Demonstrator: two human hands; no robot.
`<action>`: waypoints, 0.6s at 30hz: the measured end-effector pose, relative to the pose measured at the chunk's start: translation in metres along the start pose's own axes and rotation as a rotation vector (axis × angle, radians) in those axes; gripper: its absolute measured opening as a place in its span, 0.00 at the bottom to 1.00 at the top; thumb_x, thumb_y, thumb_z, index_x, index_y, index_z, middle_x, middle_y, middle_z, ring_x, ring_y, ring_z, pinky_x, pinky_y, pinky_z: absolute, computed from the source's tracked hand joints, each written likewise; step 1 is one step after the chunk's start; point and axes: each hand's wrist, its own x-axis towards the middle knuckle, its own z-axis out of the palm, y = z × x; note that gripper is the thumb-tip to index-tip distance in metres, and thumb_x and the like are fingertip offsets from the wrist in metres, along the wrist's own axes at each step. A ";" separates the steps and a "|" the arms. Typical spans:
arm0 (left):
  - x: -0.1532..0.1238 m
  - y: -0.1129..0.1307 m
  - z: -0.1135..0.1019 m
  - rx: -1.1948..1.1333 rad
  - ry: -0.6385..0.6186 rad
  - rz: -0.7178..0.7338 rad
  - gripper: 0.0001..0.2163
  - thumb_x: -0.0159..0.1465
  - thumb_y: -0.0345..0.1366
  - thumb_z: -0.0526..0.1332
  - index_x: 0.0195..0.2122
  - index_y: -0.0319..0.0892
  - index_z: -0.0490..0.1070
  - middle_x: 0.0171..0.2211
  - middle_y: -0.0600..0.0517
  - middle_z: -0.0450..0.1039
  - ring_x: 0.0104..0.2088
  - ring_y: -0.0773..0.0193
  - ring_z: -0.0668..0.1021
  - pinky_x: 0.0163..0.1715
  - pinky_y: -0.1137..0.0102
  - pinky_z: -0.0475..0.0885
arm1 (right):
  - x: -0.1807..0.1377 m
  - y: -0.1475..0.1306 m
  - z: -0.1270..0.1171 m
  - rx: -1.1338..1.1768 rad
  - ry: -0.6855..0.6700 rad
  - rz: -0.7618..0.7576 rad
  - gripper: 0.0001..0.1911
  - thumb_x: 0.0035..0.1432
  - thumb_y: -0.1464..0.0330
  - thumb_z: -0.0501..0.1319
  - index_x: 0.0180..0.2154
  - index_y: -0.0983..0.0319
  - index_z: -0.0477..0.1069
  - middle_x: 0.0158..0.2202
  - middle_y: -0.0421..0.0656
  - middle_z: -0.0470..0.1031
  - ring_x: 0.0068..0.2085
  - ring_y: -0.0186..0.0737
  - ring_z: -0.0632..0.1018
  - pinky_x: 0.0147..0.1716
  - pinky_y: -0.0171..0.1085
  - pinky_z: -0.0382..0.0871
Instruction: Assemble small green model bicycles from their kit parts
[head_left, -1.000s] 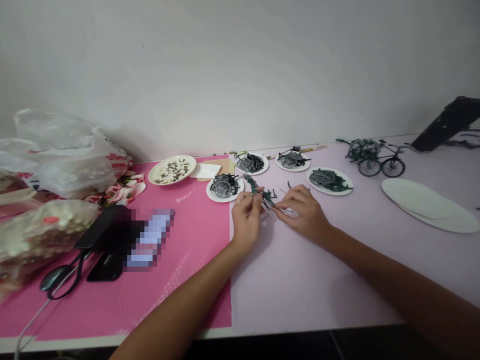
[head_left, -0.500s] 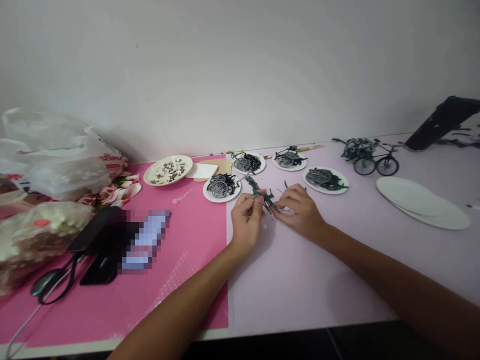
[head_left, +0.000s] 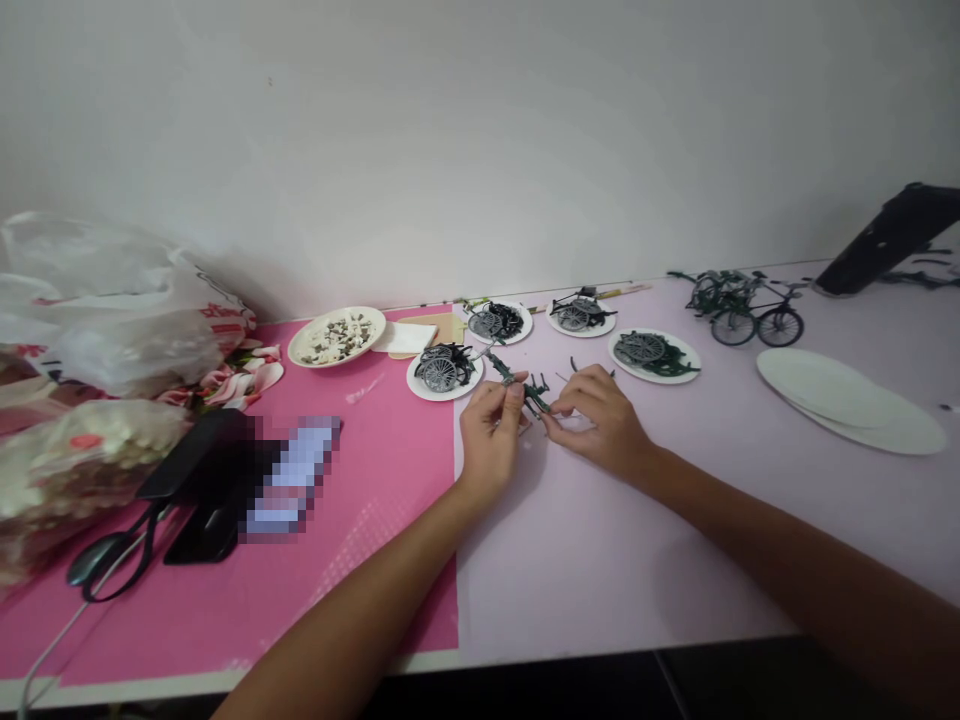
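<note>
A small dark-green bicycle frame [head_left: 537, 393] is in the air above the lilac part of the table [head_left: 555, 560], between the two hands. The left hand [head_left: 491, 430] grasps it between thumb and fingers. The right hand [head_left: 600, 418] brings its thumb and forefinger close together at the frame's 4 o'clock end; if they grip it or only touch it, I cannot tell. Around the frame are four white plates with wheels and dark parts: the left plate [head_left: 446, 395] between 9 and 10 o'clock, the rear plate [head_left: 517, 338] at 11, the next plate [head_left: 581, 333] at 1, and the right plate [head_left: 660, 377] between 2 and 3. Farther in that last direction stands a model bicycle [head_left: 757, 325]. At 3 o'clock, two bare white plates [head_left: 836, 388] overlap. Well apart, between 9 and 10, sits a bowl [head_left: 337, 362] with small pieces.
</note>
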 end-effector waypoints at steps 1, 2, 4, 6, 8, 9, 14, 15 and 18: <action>0.000 0.000 0.000 0.005 -0.002 -0.001 0.25 0.74 0.51 0.58 0.21 0.43 0.69 0.28 0.49 0.70 0.48 0.54 0.80 0.43 0.65 0.71 | 0.000 0.000 0.000 0.001 0.000 0.006 0.10 0.58 0.75 0.68 0.30 0.56 0.71 0.28 0.41 0.75 0.35 0.45 0.73 0.35 0.45 0.69; 0.001 -0.001 0.000 0.012 -0.003 -0.005 0.25 0.74 0.50 0.58 0.21 0.43 0.70 0.28 0.49 0.71 0.46 0.55 0.80 0.42 0.66 0.71 | 0.000 -0.001 0.000 0.004 0.000 0.012 0.10 0.58 0.75 0.68 0.30 0.56 0.71 0.28 0.41 0.75 0.35 0.45 0.73 0.35 0.45 0.69; 0.001 -0.002 0.000 0.024 -0.004 -0.017 0.24 0.74 0.49 0.58 0.22 0.43 0.70 0.27 0.50 0.72 0.41 0.57 0.79 0.40 0.66 0.70 | 0.000 -0.002 0.000 0.013 0.001 0.018 0.11 0.59 0.75 0.68 0.30 0.56 0.71 0.28 0.41 0.75 0.35 0.45 0.73 0.36 0.46 0.69; 0.002 -0.002 0.000 0.032 -0.001 -0.022 0.24 0.74 0.49 0.57 0.22 0.43 0.71 0.26 0.50 0.72 0.39 0.58 0.78 0.40 0.66 0.69 | 0.000 -0.002 0.000 0.024 0.002 0.020 0.11 0.59 0.75 0.69 0.30 0.56 0.71 0.28 0.40 0.75 0.35 0.45 0.73 0.37 0.46 0.70; 0.002 -0.002 0.000 0.032 -0.002 -0.021 0.24 0.74 0.48 0.58 0.22 0.43 0.72 0.26 0.50 0.72 0.39 0.58 0.78 0.41 0.66 0.69 | 0.000 -0.003 0.000 0.033 0.006 0.021 0.10 0.59 0.75 0.69 0.30 0.56 0.72 0.28 0.41 0.75 0.35 0.45 0.73 0.37 0.46 0.70; 0.003 -0.003 0.000 0.029 -0.004 -0.025 0.23 0.74 0.48 0.58 0.23 0.43 0.73 0.25 0.50 0.72 0.39 0.58 0.78 0.41 0.66 0.69 | 0.000 -0.003 0.000 0.032 0.006 0.023 0.10 0.59 0.75 0.68 0.31 0.56 0.72 0.28 0.41 0.75 0.35 0.45 0.73 0.37 0.46 0.70; 0.004 -0.006 -0.001 0.012 -0.009 -0.065 0.20 0.73 0.50 0.58 0.32 0.41 0.80 0.25 0.52 0.70 0.34 0.60 0.76 0.40 0.66 0.69 | 0.000 -0.004 0.000 0.018 0.008 0.005 0.10 0.59 0.76 0.69 0.32 0.56 0.72 0.28 0.40 0.75 0.34 0.44 0.73 0.36 0.44 0.70; 0.004 -0.007 -0.001 0.005 -0.008 -0.072 0.20 0.73 0.51 0.58 0.34 0.41 0.80 0.24 0.52 0.70 0.34 0.60 0.75 0.40 0.66 0.69 | 0.000 -0.004 0.000 0.019 0.014 -0.005 0.10 0.58 0.76 0.69 0.32 0.57 0.72 0.28 0.40 0.75 0.34 0.44 0.73 0.36 0.44 0.70; 0.005 -0.008 -0.001 -0.004 -0.007 -0.087 0.20 0.73 0.51 0.58 0.35 0.40 0.80 0.25 0.52 0.71 0.33 0.60 0.76 0.39 0.66 0.70 | 0.001 -0.005 0.001 0.036 0.022 -0.018 0.10 0.59 0.77 0.68 0.34 0.57 0.72 0.28 0.40 0.75 0.34 0.43 0.72 0.36 0.44 0.69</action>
